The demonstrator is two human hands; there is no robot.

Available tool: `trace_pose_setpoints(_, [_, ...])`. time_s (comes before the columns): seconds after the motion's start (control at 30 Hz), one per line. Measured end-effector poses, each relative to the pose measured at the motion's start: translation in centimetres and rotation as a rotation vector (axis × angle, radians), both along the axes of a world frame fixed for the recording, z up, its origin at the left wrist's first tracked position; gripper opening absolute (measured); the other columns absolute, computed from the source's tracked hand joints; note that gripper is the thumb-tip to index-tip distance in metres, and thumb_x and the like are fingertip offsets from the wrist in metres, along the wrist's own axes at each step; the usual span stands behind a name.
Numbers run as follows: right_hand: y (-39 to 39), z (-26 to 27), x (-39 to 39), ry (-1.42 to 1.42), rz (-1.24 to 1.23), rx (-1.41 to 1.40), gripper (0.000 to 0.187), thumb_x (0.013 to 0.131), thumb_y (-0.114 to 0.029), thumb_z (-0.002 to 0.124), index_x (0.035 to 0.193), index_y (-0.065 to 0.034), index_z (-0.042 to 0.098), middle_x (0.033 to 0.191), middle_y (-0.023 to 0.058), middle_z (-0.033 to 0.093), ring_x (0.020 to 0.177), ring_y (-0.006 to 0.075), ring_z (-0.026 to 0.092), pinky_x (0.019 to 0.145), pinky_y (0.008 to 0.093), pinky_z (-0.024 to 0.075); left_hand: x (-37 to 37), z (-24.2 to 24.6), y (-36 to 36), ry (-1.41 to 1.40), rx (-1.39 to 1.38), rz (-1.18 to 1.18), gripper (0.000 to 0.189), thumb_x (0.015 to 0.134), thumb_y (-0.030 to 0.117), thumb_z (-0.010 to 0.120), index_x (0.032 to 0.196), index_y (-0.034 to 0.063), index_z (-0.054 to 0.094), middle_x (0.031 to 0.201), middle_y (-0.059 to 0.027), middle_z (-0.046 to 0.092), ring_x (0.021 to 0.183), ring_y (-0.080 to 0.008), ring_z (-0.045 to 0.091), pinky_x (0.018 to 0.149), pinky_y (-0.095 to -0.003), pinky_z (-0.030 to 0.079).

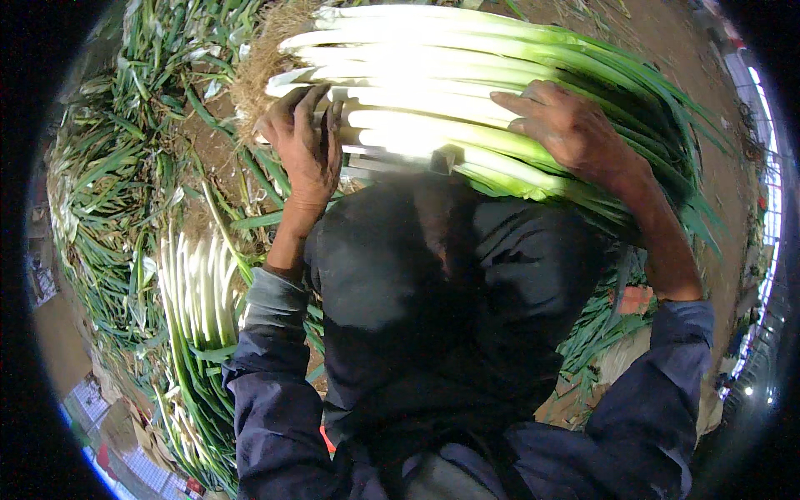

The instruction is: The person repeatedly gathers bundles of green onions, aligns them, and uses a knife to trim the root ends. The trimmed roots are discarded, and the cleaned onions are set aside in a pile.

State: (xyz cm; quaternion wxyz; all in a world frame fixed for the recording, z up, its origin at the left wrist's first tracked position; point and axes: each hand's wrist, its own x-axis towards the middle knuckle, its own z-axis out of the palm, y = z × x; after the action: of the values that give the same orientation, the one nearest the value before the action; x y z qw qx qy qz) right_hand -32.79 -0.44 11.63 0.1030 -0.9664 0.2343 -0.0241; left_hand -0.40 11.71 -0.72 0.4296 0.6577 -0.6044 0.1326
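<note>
A broad row of long green onions [437, 94] lies across the front of my knees, roots to the left and green leaves to the right. My left hand [306, 137] rests on the white stems near the root end, its fingers spread and bent over them. Further right, my right hand [562, 128] lies on the stems where they turn green, with fingertips pointing left and touching them. Strong light washes out the middle stems. Whether either hand grips a stem, I cannot tell.
Loose onion leaves and peelings [106, 169] are heaped at the left. A smaller bundle of green onions [200, 287] lies beside my left forearm. Brown soil [725, 81] shows at the right. More leaves and a reddish block [634, 300] are by my right elbow.
</note>
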Motion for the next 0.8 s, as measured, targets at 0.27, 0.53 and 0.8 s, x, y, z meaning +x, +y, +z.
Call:
trace_pose_setpoints(0.27, [1.2, -1.7, 0.0, -0.173, 0.117, -0.168, 0.048, 0.086, -0.025, 0.075, 0.127, -0.0014, 0.066, 0.104, 0.0147, 0.064, 0.091, 0.0317, 0.061, 0.081, 0.0421, 0.0508, 0.2, -0.1, -2.2, -0.155, 0.065, -0.102, 0.026, 0.091, 0.013, 0.068, 0.117, 0.0098, 0.069, 0.114, -0.0117, 0.062, 0.11, -0.0349, 0.052, 0.1, -0.0453, 0.037])
trace_pose_setpoints(0.53, [0.3, -2.5, 0.2, -0.22, 0.186, -0.237, 0.06, 0.082, -0.041, 0.078, 0.123, 0.0003, 0.064, 0.103, 0.0135, 0.064, 0.094, 0.0323, 0.062, 0.085, 0.0431, 0.0518, 0.8, -2.3, -3.2, -0.214, 0.141, -0.028, 0.019, 0.09, 0.019, 0.066, 0.106, 0.0087, 0.066, 0.106, -0.0141, 0.059, 0.103, -0.0372, 0.052, 0.091, -0.0488, 0.041])
trace_pose_setpoints(0.8, [2.0, -1.6, -5.2, -0.137, 0.139, -0.323, 0.067, 0.08, -0.044, 0.078, 0.132, -0.0058, 0.062, 0.12, 0.0132, 0.063, 0.108, 0.0314, 0.062, 0.093, 0.0446, 0.049, 2.0, -3.3, -3.5, -0.33, 0.08, -0.038, 0.031, 0.094, 0.022, 0.062, 0.118, 0.0029, 0.063, 0.113, -0.0191, 0.061, 0.109, -0.0396, 0.053, 0.096, -0.0522, 0.039])
